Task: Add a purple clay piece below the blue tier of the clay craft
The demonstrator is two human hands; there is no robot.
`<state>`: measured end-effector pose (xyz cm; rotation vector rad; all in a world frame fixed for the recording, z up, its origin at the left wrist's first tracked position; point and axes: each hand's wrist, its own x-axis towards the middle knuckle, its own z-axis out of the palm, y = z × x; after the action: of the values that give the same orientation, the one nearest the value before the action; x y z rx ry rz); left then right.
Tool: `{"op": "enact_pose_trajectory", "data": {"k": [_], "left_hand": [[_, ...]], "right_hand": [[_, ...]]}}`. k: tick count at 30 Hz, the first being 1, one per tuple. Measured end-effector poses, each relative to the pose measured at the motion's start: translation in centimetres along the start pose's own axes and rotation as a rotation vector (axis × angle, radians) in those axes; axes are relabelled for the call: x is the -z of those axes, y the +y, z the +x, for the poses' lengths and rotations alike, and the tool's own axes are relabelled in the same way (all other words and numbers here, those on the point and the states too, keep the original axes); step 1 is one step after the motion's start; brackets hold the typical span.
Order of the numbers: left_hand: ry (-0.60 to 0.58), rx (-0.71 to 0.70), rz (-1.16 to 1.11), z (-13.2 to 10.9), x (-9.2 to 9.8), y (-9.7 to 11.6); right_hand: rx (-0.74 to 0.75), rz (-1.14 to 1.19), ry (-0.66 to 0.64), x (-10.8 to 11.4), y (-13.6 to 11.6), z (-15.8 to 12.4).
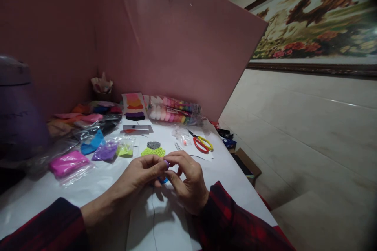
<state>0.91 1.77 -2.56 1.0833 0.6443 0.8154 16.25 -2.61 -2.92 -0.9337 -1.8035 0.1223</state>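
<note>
A small lump of purple clay (167,163) is pinched between the thumb and fingers of my left hand (143,172). The fingertips of my right hand (190,182) curl in from the other side and grip the same lump. Partly hidden beneath both hands is something bright blue (163,180). Just beyond my fingers, ridged yellow-green clay (153,152) and a speckled grey clay oval (153,145) lie on white paper. A thin dark line, like a thread, runs down the sheet below my hands.
Bags of pink (70,163), blue (92,143), purple (104,151) and yellow-green clay (125,150) lie to the left. Red-and-yellow scissors (202,144) rest at the right. Packs of coloured clay (173,111) and a layered colour picture (134,106) stand against the pink partition (176,43).
</note>
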Motion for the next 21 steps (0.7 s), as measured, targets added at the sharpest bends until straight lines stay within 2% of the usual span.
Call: {"op": "enact_pose_trajectory", "data": {"k": [4, 16, 21], "left_hand": [[-0.041, -0.007, -0.027, -0.03, 0.03, -0.12], [0.034, -0.017, 0.022, -0.43, -0.51, 0.35], [-0.022, -0.014, 0.019, -0.31, -0.31, 0.42]], "right_hand": [[-0.009, 0.026, -0.005, 0.07, -0.11, 0.03], [0.001, 0.040, -0.011, 0.09, -0.24, 0.07], [-0.001, 0.040, -0.011, 0.14, -0.23, 0.02]]}}
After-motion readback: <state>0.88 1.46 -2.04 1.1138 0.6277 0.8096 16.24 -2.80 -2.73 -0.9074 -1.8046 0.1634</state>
